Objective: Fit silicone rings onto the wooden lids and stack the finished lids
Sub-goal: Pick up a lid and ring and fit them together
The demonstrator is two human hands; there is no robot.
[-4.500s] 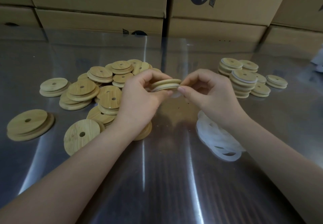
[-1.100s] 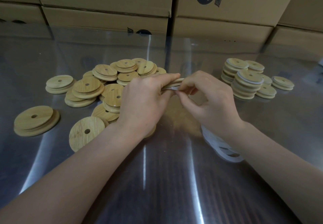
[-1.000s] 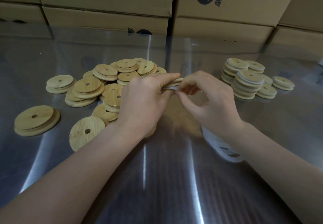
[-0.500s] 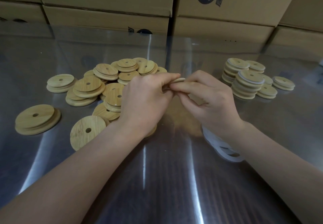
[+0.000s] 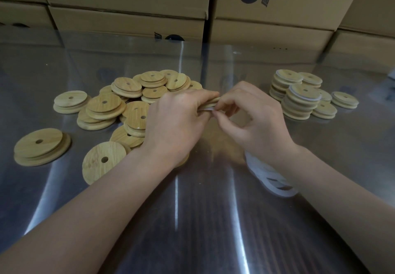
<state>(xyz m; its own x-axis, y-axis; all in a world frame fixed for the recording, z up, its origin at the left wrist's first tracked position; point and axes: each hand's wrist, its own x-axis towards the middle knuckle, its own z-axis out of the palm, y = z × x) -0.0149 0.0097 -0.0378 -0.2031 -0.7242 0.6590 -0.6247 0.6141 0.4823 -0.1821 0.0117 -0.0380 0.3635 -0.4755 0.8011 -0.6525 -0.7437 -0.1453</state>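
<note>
Loose lids (image 5: 132, 94) left, stacks (image 5: 299, 100) right, perhaps a ring heap (image 5: 275, 182) behind forearm (image 5: 324, 184).

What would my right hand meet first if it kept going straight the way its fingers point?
The wooden lid that the right hand pinches. Straight behind it lie the fingers of the left hand, and farther on, likely, the pile of bare lids.
</note>
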